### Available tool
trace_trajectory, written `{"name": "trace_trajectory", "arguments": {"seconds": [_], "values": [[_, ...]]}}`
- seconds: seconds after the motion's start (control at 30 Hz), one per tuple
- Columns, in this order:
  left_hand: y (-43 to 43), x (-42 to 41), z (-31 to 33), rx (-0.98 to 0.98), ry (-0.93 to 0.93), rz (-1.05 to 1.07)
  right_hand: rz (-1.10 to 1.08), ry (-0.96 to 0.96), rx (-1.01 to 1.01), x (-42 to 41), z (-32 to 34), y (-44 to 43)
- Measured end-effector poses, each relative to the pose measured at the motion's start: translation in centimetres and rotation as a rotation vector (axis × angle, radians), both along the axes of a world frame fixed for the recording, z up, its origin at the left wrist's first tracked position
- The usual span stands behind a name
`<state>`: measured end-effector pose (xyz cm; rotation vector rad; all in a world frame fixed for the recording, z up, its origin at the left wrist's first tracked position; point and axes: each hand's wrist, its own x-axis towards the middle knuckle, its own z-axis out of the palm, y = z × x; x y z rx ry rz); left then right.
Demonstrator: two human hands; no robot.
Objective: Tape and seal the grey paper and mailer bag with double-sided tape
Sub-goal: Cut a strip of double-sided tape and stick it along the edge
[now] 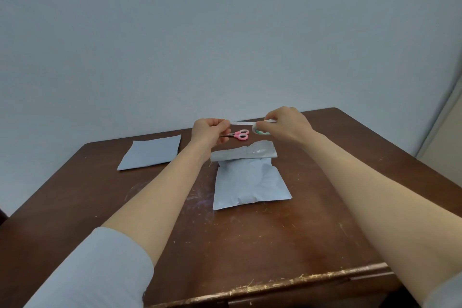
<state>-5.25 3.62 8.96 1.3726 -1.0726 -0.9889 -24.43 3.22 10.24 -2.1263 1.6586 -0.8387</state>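
A grey mailer bag point(250, 184) lies in the middle of the brown table point(287, 245), its top flap point(243, 154) folded over at the far end. My right hand point(285, 125) holds a roll of double-sided tape point(260, 130) above the table behind the bag. My left hand point(210, 131) pinches the free end of a white tape strip point(242, 123) stretched level between both hands. A flat grey paper sheet point(151, 151) lies at the left, apart from the bag.
Pink-handled scissors point(240, 134) lie on the table just behind the bag, under the stretched strip. A plain wall stands behind the table. The worn front edge of the table point(287, 282) runs across the bottom.
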Motion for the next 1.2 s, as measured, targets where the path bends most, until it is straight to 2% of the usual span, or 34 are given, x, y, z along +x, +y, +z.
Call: {"name": "trace_trajectory", "arguments": {"seconds": [0.17,0.37,0.9,1.2], "values": [[0.9,-0.1,0.6,0.041,0.131,-0.004,-0.039,-0.08,0.045,-1.3,0.4,0.3],[1.7,0.7,0.0,0.108,0.133,0.024,-0.14,0.008,0.101,-2.4,0.0,0.3],[0.6,2.7,-1.6,0.271,-0.218,0.184,-0.251,0.219,0.077,-1.7,-0.6,-0.7],[0.2,3.1,-2.5,0.277,-0.191,0.162,-0.289,0.325,0.021,-1.6,-1.1,-1.0]]}}
